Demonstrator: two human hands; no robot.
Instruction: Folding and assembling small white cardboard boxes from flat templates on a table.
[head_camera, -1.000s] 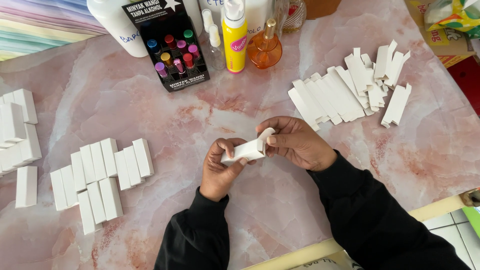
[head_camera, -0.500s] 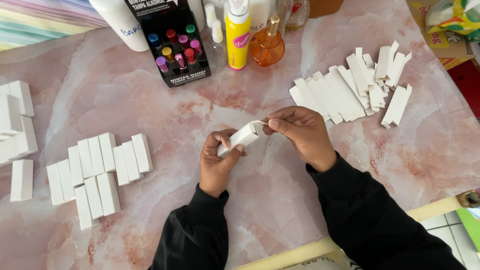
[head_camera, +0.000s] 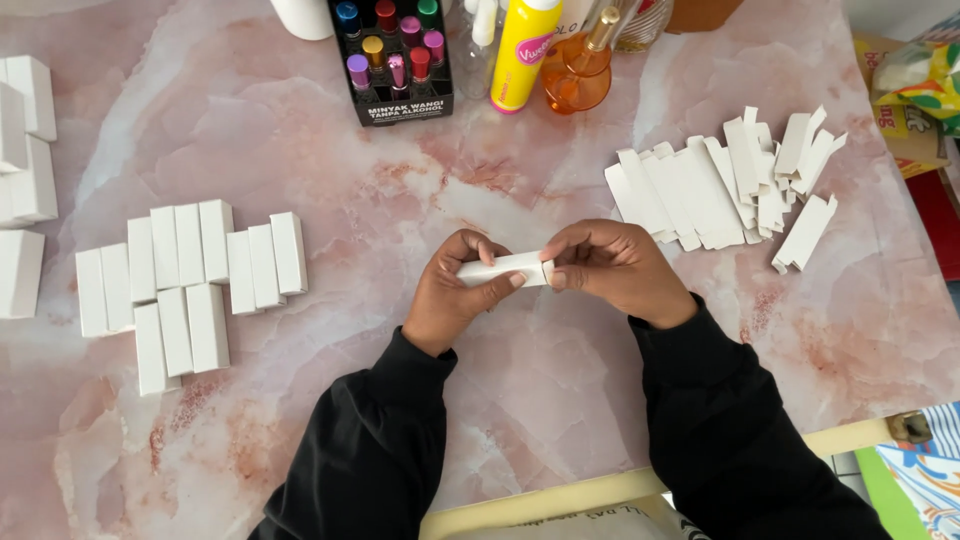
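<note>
Hands at the centre of the pink marbled table (head_camera: 520, 420): we hold one small white carton (head_camera: 505, 268) between us and the tabletop, lifted clear of the surface. Our left hand (head_camera: 455, 295) is wrapped shut around the carton's left end, thumb beneath and fingers curled over the top. Our right hand (head_camera: 610, 270) pinches closed on its right end, fingertips pressed at the flap. Both sleeves are black.

Half a second ago the carton pointed up and to the right, its far end raised between our fingers; now it lies nearly level, running left to right between the two hands. A second ago it was tilted the same upward way. The hands themselves have stayed over the same middle patch of table.

To our left lies a cluster of folded white boxes (head_camera: 185, 285), packed side by side in rows, with more white boxes (head_camera: 25, 150) at the far left edge. To our right sits a fanned pile of flat carton blanks (head_camera: 720, 185), well apart from our hands. Along the far edge stand a black display tray of small coloured bottles (head_camera: 392, 55), a yellow spray bottle (head_camera: 522, 50) and an orange glass bottle (head_camera: 578, 80). These have not shifted on the table.
</note>
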